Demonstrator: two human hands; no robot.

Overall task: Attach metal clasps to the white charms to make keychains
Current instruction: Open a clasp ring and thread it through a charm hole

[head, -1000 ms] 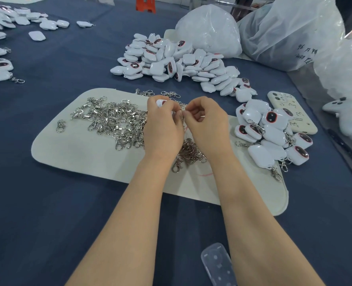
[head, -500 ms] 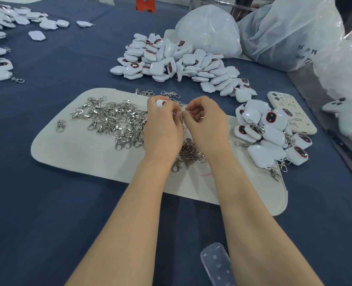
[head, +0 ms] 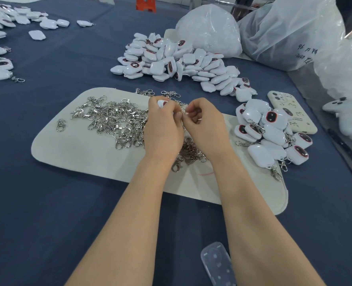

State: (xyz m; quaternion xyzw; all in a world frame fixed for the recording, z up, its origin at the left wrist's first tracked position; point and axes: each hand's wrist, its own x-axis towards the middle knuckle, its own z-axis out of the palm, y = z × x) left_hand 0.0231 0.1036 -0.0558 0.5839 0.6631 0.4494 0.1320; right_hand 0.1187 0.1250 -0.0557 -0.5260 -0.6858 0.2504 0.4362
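A: Obs. 1, left hand?
B: Left hand (head: 162,129) curled round one white charm (head: 161,103), held over the cream mat (head: 78,157).
A: Right?
B: Right hand (head: 206,126) pinches a metal clasp (head: 184,112) at the charm's edge; the join is too small to read. Loose clasps (head: 113,120) heaped left of the hands, finished keychains (head: 272,133) piled on the right.

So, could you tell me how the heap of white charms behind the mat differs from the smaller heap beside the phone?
The far heap is larger, and no clasps show on its charms; the small heap by the phone has metal clasps hanging from several. The far heap lies on the blue cloth, while the small heap sits partly on the mat. Both are jumbled white charms, some showing a dark, red-rimmed window.
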